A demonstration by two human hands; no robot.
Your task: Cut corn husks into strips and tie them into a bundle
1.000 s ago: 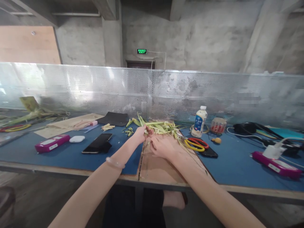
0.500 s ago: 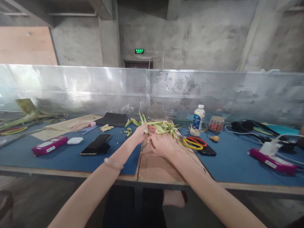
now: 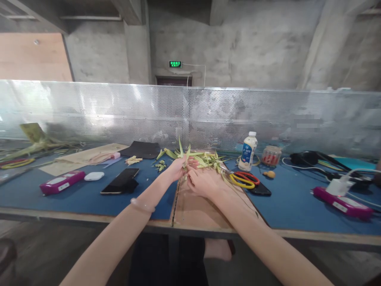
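Clock: centred on the hands, 12 pointing away from the person.
Hands: 2, close together at centre, fingertips touching or nearly so.
Left hand (image 3: 176, 170): fingers pinching green leaves (image 3: 181, 150), at least 2 tips sticking up toward 12.
Right hand (image 3: 201, 182): fingers curled in by the leaf base; grip hidden, cannot tell.
Leaf pile (image 3: 208, 159): 1, at 1–2, just beyond right hand, on far end of board (image 3: 205, 216); strips too tangled to count.
Green scraps (image 3: 161, 166): 1 cluster, at 9, near left hand.
Pale scraps (image 3: 133, 160): 1 cluster, at 9–10, farther out.
Phones: 2; left phone (image 3: 120, 181) at 8–9, right phone (image 3: 262, 190) at 3–4, partly under scissors (image 3: 242, 180).
Bottle (image 3: 247, 154): 1, upright, at 2–3.
Jar (image 3: 272, 155): 1, at 3, just past bottle.
Purple boxes: 2; left box (image 3: 63, 182) at 9, right box (image 3: 342, 203) at 3–4.
White case (image 3: 94, 176): 1, at 9, between left box and left phone.
Edges: desk (image 3: 285, 210) front edge at 6, under both forearms; metal screen (image 3: 214, 119) along back at 12.
Room: board stretch at 6; blue stretch at 4, between board and right box.
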